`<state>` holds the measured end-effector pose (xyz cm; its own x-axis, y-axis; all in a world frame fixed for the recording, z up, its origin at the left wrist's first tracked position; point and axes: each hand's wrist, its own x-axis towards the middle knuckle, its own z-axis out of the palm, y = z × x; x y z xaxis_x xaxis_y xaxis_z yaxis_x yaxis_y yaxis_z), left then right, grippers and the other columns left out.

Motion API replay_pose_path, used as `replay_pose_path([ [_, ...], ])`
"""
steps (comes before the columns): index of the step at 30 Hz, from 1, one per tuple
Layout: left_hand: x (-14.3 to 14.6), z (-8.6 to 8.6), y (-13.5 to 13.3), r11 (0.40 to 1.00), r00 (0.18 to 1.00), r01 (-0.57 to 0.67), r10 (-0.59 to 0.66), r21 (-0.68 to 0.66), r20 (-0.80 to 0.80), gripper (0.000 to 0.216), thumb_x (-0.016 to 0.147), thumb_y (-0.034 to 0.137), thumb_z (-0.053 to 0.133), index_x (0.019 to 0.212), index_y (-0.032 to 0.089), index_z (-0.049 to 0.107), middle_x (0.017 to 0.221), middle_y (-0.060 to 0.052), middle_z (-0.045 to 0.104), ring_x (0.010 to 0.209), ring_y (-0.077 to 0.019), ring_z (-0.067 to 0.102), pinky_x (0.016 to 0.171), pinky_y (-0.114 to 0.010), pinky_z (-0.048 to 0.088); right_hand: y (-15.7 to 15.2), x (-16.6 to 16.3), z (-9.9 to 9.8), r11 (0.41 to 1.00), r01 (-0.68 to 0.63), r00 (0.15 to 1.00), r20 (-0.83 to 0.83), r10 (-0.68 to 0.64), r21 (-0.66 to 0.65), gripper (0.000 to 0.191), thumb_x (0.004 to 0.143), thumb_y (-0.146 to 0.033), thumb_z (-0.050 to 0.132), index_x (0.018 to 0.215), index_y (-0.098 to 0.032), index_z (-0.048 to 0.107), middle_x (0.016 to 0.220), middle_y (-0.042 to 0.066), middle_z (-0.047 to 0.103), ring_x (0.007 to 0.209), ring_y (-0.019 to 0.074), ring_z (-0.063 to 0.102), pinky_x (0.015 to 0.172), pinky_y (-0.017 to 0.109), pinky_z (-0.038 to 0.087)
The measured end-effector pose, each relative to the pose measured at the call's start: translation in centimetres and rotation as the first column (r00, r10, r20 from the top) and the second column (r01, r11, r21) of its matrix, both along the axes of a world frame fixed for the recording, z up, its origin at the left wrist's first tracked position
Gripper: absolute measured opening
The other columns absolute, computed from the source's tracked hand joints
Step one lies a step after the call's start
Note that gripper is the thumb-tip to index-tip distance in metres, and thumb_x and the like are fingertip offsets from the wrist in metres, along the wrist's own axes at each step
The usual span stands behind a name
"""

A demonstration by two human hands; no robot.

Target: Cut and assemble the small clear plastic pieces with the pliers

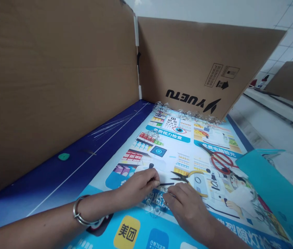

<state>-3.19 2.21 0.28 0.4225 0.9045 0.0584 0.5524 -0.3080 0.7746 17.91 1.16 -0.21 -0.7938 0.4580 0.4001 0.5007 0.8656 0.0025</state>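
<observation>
My left hand [146,181] is closed in a pinch over the printed sheet, a metal bangle on its wrist. Just right of it, my right hand [185,204] pinches too, its fingertips close to the left ones. Between and below both hands hangs a loose tangle of thin, shiny wire [154,206], which both sets of fingertips seem to grip; its exact ends are hidden. Beyond the right hand lie yellow-handled pliers [186,177] with dark jaws, spread apart. Farther right, red-handled scissors [221,162] rest on the sheet.
Tall cardboard panels [195,62] wall the left and back. Curly wire pieces [188,114] line the back panel's foot. Straight clear strands [115,122] and a green piece [63,157] lie on the dark blue surface at left. A teal open box [273,190] stands at right.
</observation>
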Motion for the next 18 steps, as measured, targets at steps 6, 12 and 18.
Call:
replay_pose_path([
  [6,0.3,-0.1,-0.3,0.994,0.999,-0.018,0.022,0.109,-0.037,0.009,0.083,0.015,0.041,0.083,0.017,0.05,0.078,-0.001,0.058,0.071,-0.0131,0.051,0.063,-0.022,0.038,0.3,0.2,-0.5,0.998,-0.043,0.997,-0.067,0.046,0.05,0.023,0.082,-0.009,0.045,0.1,-0.016,0.057,0.09,0.009,0.06,0.082,0.02,0.052,0.071,0.036,0.042],
  [12,0.6,-0.3,-0.5,0.974,0.99,-0.035,0.064,0.223,-0.123,0.008,0.079,0.013,0.045,0.082,0.018,0.05,0.079,-0.002,0.06,0.073,-0.0153,0.055,0.064,-0.024,0.04,1.2,0.2,-0.1,0.971,-0.139,0.986,-0.064,0.154,0.195,0.021,0.081,-0.015,0.045,0.097,-0.015,0.059,0.081,0.009,0.063,0.071,0.0205,0.056,0.065,0.036,0.045],
  [18,0.6,-0.2,-0.8,0.943,0.985,-0.007,0.064,0.332,-0.159,0.007,0.079,0.017,0.046,0.085,0.019,0.05,0.081,-0.002,0.062,0.073,-0.0173,0.057,0.063,-0.025,0.041,1.7,1.0,2.2,0.982,-0.132,0.975,-0.16,0.153,0.133,0.025,0.079,-0.026,0.054,0.103,-0.019,0.057,0.087,0.008,0.065,0.082,0.0212,0.059,0.071,0.033,0.049],
])
